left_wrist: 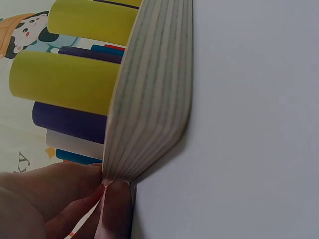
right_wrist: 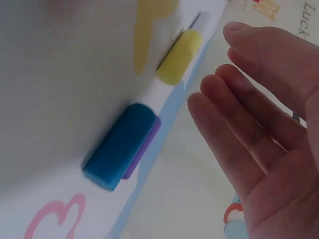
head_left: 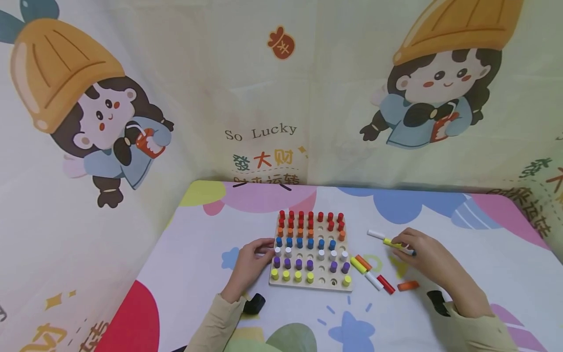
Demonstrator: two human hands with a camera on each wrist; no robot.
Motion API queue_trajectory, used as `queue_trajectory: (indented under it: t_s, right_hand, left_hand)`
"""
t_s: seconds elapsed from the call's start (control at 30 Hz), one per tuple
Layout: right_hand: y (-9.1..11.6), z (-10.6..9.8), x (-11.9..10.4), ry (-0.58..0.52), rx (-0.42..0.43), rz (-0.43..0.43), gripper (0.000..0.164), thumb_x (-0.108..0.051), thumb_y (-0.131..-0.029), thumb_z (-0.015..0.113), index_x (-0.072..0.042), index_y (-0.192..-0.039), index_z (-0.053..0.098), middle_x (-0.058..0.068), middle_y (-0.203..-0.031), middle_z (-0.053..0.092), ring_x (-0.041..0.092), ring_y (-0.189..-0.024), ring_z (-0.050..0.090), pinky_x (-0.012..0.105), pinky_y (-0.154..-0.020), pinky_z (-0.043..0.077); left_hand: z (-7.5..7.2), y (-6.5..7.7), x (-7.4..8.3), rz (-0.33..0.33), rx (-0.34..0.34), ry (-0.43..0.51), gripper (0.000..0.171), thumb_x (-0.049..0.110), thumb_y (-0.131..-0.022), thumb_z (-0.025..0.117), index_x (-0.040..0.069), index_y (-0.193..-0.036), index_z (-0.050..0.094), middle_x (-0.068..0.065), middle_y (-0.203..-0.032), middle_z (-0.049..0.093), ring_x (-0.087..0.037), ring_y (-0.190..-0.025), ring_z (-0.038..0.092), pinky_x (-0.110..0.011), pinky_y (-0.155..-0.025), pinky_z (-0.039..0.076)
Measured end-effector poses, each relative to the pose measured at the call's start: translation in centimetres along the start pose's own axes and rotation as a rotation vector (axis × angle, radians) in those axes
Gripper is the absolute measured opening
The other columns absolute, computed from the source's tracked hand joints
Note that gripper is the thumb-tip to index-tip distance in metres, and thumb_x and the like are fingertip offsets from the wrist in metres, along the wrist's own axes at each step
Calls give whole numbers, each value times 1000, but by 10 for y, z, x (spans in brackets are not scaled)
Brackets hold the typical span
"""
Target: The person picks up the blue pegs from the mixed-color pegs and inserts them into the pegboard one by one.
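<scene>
A wooden pegboard (head_left: pixel 310 285) stands mid-table, bearing rows of red, orange, blue, white, purple and yellow pegs, with bare holes among them. My left hand (head_left: pixel 251 261) grips its left edge; in the left wrist view the fingertips (left_wrist: pixel 118 199) meet at the board's corner. Over on the right, my right hand (head_left: pixel 422 252) hovers by a line of loose pegs, its fingers loosely bent and nothing between them. That line has a white peg (head_left: pixel 376 234), a yellow peg (right_wrist: pixel 180 57) and a blue peg (right_wrist: pixel 119 147), with a purple peg (right_wrist: pixel 142 149) partly hidden behind the blue one.
Between the board and my right hand lie a loose yellow peg (head_left: pixel 358 265), an orange peg (head_left: pixel 364 262), a white peg (head_left: pixel 374 281), a red peg (head_left: pixel 386 284) and another orange peg (head_left: pixel 408 285). A printed cloth wall (head_left: pixel 334 122) rises behind the table.
</scene>
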State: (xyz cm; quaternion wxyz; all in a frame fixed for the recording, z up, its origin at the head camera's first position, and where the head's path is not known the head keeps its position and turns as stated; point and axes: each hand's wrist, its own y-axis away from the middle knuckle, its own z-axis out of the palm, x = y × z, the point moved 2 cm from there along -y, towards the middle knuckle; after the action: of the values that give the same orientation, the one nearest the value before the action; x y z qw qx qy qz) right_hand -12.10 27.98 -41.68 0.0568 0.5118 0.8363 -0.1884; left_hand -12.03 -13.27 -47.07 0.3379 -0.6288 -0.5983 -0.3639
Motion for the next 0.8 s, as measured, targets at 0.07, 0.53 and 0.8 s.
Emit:
queue_trajectory:
  t_s: [0.07, 0.53, 0.8]
  right_hand:
    - [2, -1, 3, 10, -5, 9, 22, -9, -75, 84, -10, -95, 74, -4, -90, 65, 14, -76, 60, 36, -66, 54]
    - [13, -1, 21, 64, -13, 21, 22, -4, -73, 84, -6, -92, 74, -1, -88, 65, 15, -77, 60, 42, -70, 55]
    - [18, -1, 24, 77, -16, 37, 23, -2, -71, 84, -5, -91, 74, 0, -87, 65, 20, -79, 62, 45, -74, 56]
  left_hand:
    - [1, -1, -1, 6, 1, -2, 29, 19, -94, 68, 11, -122, 69, -5, -113, 71, -16, -97, 68, -24, -77, 55]
    - [1, -2, -2, -8, 2, -6, 28, 18, -94, 68, 12, -121, 69, -4, -111, 71, -16, -96, 68, -24, -76, 56]
    - [1, -1, -2, -25, -6, -10, 30, 19, -94, 68, 12, -123, 68, -4, -114, 71, -16, -97, 67, -24, -77, 55]
